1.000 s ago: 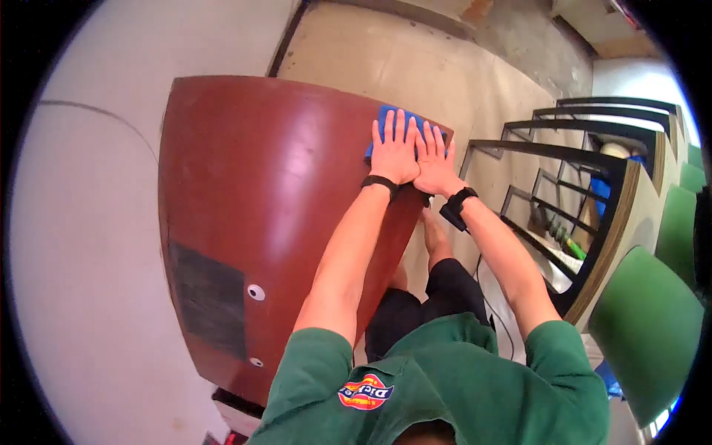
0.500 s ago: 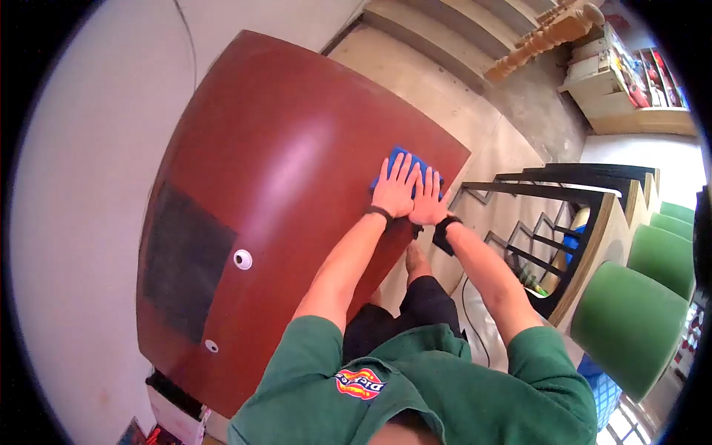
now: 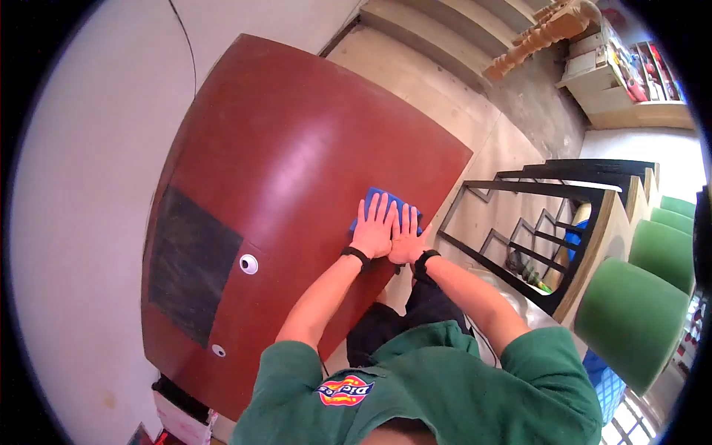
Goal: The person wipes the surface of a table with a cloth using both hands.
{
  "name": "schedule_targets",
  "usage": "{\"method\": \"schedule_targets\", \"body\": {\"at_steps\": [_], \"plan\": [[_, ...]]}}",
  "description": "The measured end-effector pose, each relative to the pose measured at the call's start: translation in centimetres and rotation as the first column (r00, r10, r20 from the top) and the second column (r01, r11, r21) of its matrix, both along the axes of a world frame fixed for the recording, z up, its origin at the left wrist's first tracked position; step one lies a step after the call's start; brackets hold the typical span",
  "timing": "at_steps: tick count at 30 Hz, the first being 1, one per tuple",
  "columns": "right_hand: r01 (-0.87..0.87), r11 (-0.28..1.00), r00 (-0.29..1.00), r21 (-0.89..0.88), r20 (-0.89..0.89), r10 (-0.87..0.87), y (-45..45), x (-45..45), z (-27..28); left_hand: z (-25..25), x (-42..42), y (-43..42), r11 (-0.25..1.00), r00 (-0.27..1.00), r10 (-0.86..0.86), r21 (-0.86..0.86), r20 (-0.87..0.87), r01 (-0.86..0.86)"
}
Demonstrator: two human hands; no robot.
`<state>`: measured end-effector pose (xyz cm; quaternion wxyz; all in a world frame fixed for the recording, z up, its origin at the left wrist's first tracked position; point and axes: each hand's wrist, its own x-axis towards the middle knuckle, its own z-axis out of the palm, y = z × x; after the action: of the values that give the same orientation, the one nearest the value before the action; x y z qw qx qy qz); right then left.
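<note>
A folded blue cloth (image 3: 419,222) lies on the red-brown tabletop (image 3: 297,126), near its right edge. My left hand (image 3: 373,231) rests flat on the cloth with the fingers stretched out and a little apart. Right beside it, my right hand (image 3: 406,241) presses on the same cloth, fingers extended. The two hands touch at the thumbs. Much of the cloth is hidden beneath them. Both wrists wear a dark band.
A dark grey rectangle (image 3: 194,263) and two white round fittings, one of them here (image 3: 248,264), are on the tabletop's left part. Black-framed furniture (image 3: 534,189) and green rounded seats (image 3: 630,319) stand at right. Steps (image 3: 437,37) rise at the back.
Both hands and the blue cloth have slid toward me and slightly left across the tabletop. The hands remain flat on the cloth.
</note>
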<state>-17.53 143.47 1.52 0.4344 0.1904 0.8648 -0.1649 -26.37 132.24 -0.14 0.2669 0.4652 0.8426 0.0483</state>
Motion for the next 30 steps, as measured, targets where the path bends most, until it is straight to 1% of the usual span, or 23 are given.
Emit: {"method": "schedule_targets", "body": {"at_steps": [1,5,8,9,11,13,16,17,20,21,24,26,28,30], "plan": [[-0.005,1.000,1.000,-0.003,0.014,0.005,0.1,-0.2,0.1,0.6,-0.3,0.1,0.999,1.000,-0.019,-0.038,0.015,0.020],[-0.014,1.000,0.999,-0.020,0.040,0.015,1.1,-1.1,1.1,-0.4,-0.2,1.0,1.000,1.000,0.007,-0.015,-0.026,-0.008],[-0.015,1.000,1.000,-0.008,0.018,0.015,2.8,-2.2,1.6,0.0,-1.3,2.6,0.999,0.998,0.037,0.012,0.049,-0.038],[-0.006,1.000,1.000,0.000,-0.003,0.006,3.7,-2.6,1.3,0.0,-1.8,3.6,0.999,0.999,0.030,0.017,0.010,-0.031],[0.010,1.000,0.998,0.028,-0.056,-0.008,5.8,-3.4,0.5,0.0,-3.3,6.2,1.000,1.000,0.011,0.025,-0.016,-0.011],[0.001,0.997,0.999,0.083,-0.041,0.002,8.3,-4.9,0.7,-0.5,-4.6,9.1,0.998,0.999,0.013,0.055,-0.047,-0.011],[0.015,0.997,0.997,0.073,-0.082,-0.009,12.6,-6.9,0.6,-0.6,-7.1,13.5,0.994,0.998,-0.001,0.107,-0.063,0.008],[0.052,0.998,0.984,0.046,-0.176,-0.043,14.0,-7.1,0.1,-0.4,-7.9,15.0,0.997,0.996,-0.024,0.077,-0.080,0.030],[0.052,0.991,0.953,0.120,-0.303,-0.014,17.1,-7.5,-2.4,-1.2,-10.0,18.6,0.992,0.996,-0.040,0.118,-0.080,0.049],[0.042,0.987,0.942,0.153,-0.336,0.012,17.9,-8.0,-2.4,-1.0,-10.6,19.7,0.995,0.996,-0.056,0.077,-0.068,0.061],[0.090,0.995,0.974,0.043,-0.214,-0.079,19.8,-9.6,-1.7,-1.1,-11.7,21.3,0.995,0.996,-0.066,0.074,-0.059,0.071],[0.104,0.994,0.986,0.022,-0.133,-0.100,20.1,-10.6,-1.0,-0.8,-11.9,21.5,0.994,0.996,-0.074,0.073,-0.058,0.078],[0.085,0.996,0.989,0.026,-0.127,-0.081,20.1,-10.8,-1.2,-1.1,-12.0,21.3,0.993,0.994,-0.068,0.090,-0.084,0.076],[0.107,0.994,0.981,0.005,-0.161,-0.105,20.1,-10.6,-1.4,-1.1,-12.0,21.2,0.991,0.994,-0.059,0.114,-0.094,0.070]]}}
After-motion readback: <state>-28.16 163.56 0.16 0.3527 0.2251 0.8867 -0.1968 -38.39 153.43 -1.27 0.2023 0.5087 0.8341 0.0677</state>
